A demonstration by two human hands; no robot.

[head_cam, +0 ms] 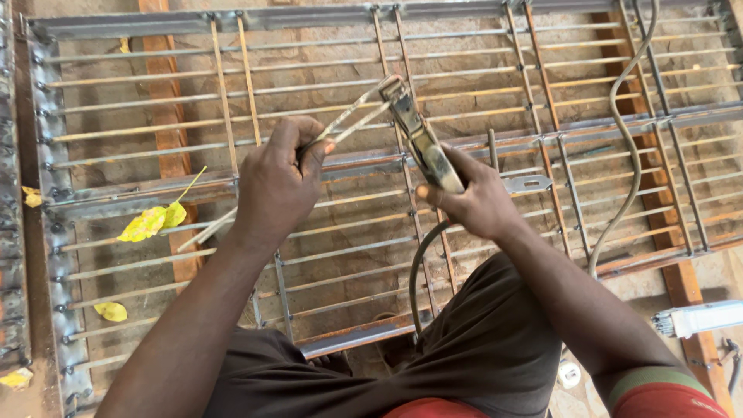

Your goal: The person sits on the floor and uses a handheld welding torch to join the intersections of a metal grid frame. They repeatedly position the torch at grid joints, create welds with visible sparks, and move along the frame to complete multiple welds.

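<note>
My right hand (476, 200) grips the handle of a welding electrode holder (418, 135), whose jaws point up and left. My left hand (279, 182) pinches thin welding rods (352, 120) and holds their tips at the holder's jaws (391, 87). The rods run down-left past my left wrist. Both hands hover over a steel window grille (116, 128) of flat bars and thin round rods that lies flat on the ground. A dark cable (418, 271) loops down from the holder toward my lap.
A second cable (631, 155) snakes over the grille's right side. Yellow leaves (151, 222) lie on the bars at left. A packet of welding rods (696, 317) rests at lower right. Rusty support beams (166, 116) run beneath the grille. A small metal lug (528, 183) sits beside my right hand.
</note>
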